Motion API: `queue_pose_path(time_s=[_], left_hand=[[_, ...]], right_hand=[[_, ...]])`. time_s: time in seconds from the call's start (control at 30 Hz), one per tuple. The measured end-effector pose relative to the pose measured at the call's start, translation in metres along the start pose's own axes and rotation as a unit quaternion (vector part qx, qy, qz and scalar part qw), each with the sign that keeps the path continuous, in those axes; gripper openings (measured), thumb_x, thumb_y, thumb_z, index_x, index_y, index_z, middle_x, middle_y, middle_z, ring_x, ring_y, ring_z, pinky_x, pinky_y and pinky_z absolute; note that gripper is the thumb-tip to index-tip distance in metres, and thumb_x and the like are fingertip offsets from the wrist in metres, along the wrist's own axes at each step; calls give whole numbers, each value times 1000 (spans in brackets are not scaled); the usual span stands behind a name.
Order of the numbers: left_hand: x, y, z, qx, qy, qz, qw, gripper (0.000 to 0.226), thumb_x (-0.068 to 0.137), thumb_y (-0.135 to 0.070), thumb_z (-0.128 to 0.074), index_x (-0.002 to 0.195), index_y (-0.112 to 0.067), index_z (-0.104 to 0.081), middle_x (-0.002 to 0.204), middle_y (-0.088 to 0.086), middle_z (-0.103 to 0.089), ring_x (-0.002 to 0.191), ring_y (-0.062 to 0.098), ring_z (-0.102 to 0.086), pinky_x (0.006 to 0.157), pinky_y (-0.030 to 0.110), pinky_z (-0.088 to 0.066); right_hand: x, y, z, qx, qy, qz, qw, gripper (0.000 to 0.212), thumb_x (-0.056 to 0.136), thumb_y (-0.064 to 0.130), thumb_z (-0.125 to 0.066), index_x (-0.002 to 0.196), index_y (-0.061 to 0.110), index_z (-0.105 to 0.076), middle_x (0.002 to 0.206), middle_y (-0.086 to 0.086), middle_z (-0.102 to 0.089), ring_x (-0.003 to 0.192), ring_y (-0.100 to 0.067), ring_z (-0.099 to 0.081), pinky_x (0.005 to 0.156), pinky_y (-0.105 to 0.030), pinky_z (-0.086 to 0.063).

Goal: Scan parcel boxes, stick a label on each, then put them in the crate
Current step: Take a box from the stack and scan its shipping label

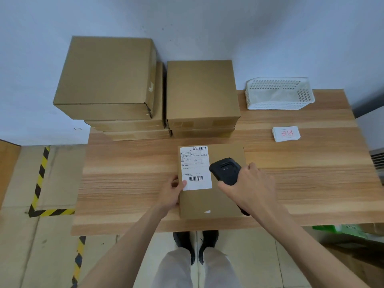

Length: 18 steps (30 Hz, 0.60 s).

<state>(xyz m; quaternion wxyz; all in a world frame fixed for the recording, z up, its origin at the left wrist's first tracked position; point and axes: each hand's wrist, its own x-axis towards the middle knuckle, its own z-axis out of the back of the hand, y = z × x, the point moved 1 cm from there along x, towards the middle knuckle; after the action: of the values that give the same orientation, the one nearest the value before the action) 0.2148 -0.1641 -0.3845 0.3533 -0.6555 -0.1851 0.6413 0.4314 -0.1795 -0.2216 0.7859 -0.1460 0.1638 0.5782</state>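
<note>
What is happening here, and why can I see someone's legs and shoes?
The camera sits on a person's head and looks down, so you see their own arms, legs and shoes. No robot here. On the light wooden table lies a flat brown cardboard box with a white paper shipping label. The left hand steadies the box at its edge. The right hand grips a black handheld scanner over it. Behind stand stacks of plain brown boxes, a white plastic basket and a small pile of white stickers with red print.

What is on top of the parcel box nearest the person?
A white shipping label, its corner pinned by the left hand. The right hand holds a black scanner over the parcel box, hiding some cardboard.
</note>
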Motion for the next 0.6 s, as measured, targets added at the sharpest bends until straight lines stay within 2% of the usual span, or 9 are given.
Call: queue_pose_path(time_s=[0.1,0.2,0.33,0.5,0.6], left_hand=[[2,0,0,9,-1,3,1000,40,101,-34,-62,139,-26,-52,127,-3,-64,103,14,-68,71,39,-62],[4,2,1,17,-6,-2,1000,42,101,-34,-61,140,-24,-51,125,-2,-64,102,14,-67,69,37,-61],[6,4,0,25,-8,-7,1000,42,101,-34,-61,140,-23,-51,125,-3,-64,105,14,-65,79,43,-61],[6,4,0,20,-7,-11,1000,41,102,-33,-60,141,-24,-51,123,-5,-63,103,11,-64,69,34,-59],[8,5,0,21,-11,-12,1000,40,101,-32,-61,140,-24,-52,122,-6,-62,104,9,-62,73,36,-60]], right_hand=[[0,9,1,-8,4,7,1000,63,83,70,-46,101,11,-60,90,-2,-48,78,-22,-49,66,-33,-36],[0,14,1,-25,9,9,1000,62,84,69,-45,101,11,-61,93,-3,-50,79,-23,-49,66,-33,-35],[1,15,2,-33,13,14,999,55,85,66,-47,92,13,-58,92,-3,-48,78,-22,-50,65,-32,-36],[2,14,2,-31,8,15,999,52,85,65,-48,89,13,-54,89,-2,-47,76,-21,-50,64,-31,-37],[4,12,2,-28,6,14,999,53,86,66,-47,90,13,-52,87,-1,-46,77,-21,-49,65,-31,-37]])
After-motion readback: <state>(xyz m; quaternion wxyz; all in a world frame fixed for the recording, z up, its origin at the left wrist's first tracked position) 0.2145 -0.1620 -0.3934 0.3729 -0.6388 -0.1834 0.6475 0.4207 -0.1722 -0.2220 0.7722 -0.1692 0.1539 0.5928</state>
